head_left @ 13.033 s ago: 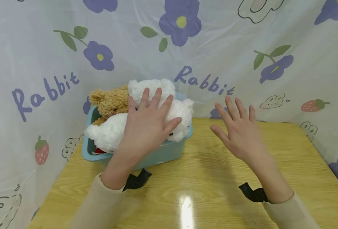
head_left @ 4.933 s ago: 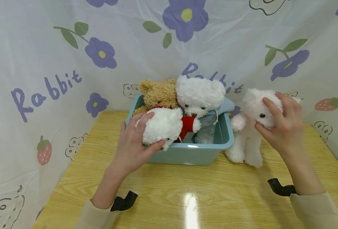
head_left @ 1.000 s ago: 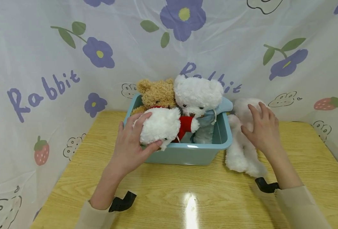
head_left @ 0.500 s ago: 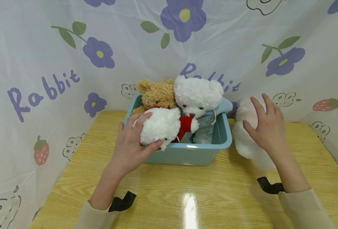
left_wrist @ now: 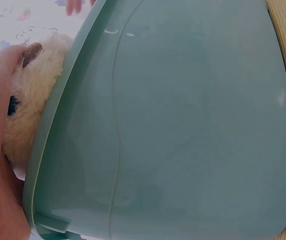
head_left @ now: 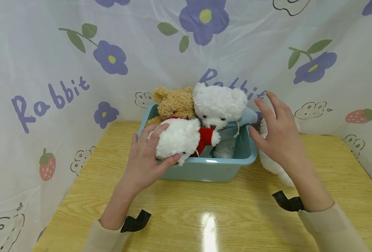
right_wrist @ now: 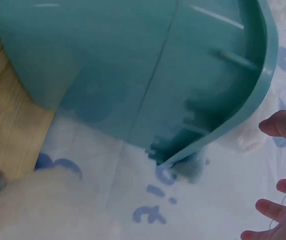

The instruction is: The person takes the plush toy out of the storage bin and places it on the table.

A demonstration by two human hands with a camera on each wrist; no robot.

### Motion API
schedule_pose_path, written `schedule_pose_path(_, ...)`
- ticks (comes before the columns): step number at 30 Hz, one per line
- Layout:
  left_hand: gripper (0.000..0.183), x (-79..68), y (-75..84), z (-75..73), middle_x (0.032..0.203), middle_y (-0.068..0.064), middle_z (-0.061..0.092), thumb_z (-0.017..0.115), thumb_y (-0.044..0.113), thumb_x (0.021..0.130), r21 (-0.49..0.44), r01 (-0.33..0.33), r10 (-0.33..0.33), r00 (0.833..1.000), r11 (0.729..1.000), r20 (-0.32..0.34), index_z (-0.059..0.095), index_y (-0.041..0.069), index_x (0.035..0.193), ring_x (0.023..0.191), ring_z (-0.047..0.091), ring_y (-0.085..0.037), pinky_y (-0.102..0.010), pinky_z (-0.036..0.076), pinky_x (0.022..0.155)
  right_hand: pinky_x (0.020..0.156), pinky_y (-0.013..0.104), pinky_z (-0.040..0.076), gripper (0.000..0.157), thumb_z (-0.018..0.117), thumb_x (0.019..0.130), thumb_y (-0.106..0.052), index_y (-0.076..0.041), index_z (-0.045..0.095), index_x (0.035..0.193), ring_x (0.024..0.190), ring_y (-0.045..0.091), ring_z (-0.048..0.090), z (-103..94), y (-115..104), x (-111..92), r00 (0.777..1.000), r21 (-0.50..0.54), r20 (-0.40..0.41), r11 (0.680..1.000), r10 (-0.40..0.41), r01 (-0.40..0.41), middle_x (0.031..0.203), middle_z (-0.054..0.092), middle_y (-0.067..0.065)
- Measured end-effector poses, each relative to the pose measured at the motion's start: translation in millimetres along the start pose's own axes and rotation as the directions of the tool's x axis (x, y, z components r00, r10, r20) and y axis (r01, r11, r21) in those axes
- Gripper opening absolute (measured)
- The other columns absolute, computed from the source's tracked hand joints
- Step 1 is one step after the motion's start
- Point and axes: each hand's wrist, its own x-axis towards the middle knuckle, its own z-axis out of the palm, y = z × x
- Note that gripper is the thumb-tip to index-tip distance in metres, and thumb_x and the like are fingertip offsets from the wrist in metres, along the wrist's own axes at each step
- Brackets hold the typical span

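My left hand (head_left: 143, 162) holds the head of a white teddy bear (head_left: 179, 138) in a red top, thumb by its snout. That bear leans at the front left rim of a blue-green plastic bin (head_left: 201, 171). Behind it in the bin sit a tan teddy bear (head_left: 173, 103) and a white teddy bear (head_left: 218, 103) in light blue clothes. My right hand (head_left: 281, 136) is in the air by the bin's right end, fingers spread and holding nothing. Partly hidden behind it, a white plush toy (head_left: 272, 164) is on the table outside the bin.
The bin stands on a yellow wood-grain table (head_left: 186, 213). Right behind the table hangs a white cloth (head_left: 160, 63) printed with purple flowers and lettering. Black curved pieces (head_left: 137, 221) are at both wrists.
The bin is farther right than at first. My right hand held the white plush toy's head beside the bin, then let go and moved left. The toy shifted; my left hand kept its hold.
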Motion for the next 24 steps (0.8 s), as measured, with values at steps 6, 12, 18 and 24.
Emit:
schedule_pose_path(6, 0.083, 0.7, -0.1, 0.1, 0.144, -0.015, 0.045, 0.046, 0.078, 0.093, -0.006, -0.002, 0.002, 1.000, 1.000, -0.003, 0.040, 0.021, 0.154, 0.130, 0.047, -0.036, -0.077, 0.021, 0.104, 0.109, 0.062, 0.036, 0.078, 0.081, 0.084, -0.010, -0.005, 0.043, 0.151, 0.138, 0.050, 0.039, 9.6, -12.9, 14.7, 0.995, 0.032, -0.008, 0.995, -0.097, 0.097, 0.158, 0.034, 0.028)
schedule_pose_path(12, 0.085, -0.5, 1.1, -0.3, 0.144, -0.015, 0.045, 0.045, 0.079, 0.093, -0.002, 0.003, -0.003, 1.000, 1.000, -0.002, 0.039, 0.021, 0.155, 0.130, 0.047, -0.036, -0.078, 0.020, 0.105, 0.112, 0.064, 0.030, 0.083, 0.086, 0.081, -0.015, -0.008, 0.043, 0.151, 0.141, 0.052, 0.032, 23.2, -17.7, 26.6, 0.969, -0.052, 0.042, 0.968, -0.242, 0.244, 0.158, 0.032, 0.030)
schedule_pose_path(18, 0.085, -0.7, 0.6, -0.7, 0.144, -0.016, 0.045, 0.044, 0.079, 0.093, 0.004, 0.002, -0.002, 1.000, 1.000, -0.003, 0.039, 0.021, 0.155, 0.130, 0.048, -0.037, -0.078, 0.019, 0.105, 0.108, 0.071, 0.029, 0.095, 0.092, 0.074, -0.014, -0.015, 0.040, 0.154, 0.143, 0.052, 0.029, 38.4, -17.3, 37.3, 0.940, -0.103, 0.111, 0.936, -0.324, 0.335, 0.159, 0.029, 0.027)
schedule_pose_path(24, 0.085, 0.1, 1.6, -1.6, 0.143, -0.017, 0.045, 0.044, 0.079, 0.093, 0.002, -0.006, 0.006, 1.000, 1.000, 0.002, 0.039, 0.021, 0.156, 0.128, 0.047, -0.037, -0.074, 0.022, 0.105, 0.115, 0.070, 0.018, 0.099, 0.089, 0.074, -0.012, -0.024, 0.035, 0.156, 0.147, 0.049, 0.023, 49.6, -15.5, 46.9, 0.906, -0.149, 0.155, 0.898, -0.393, 0.415, 0.162, 0.024, 0.024)
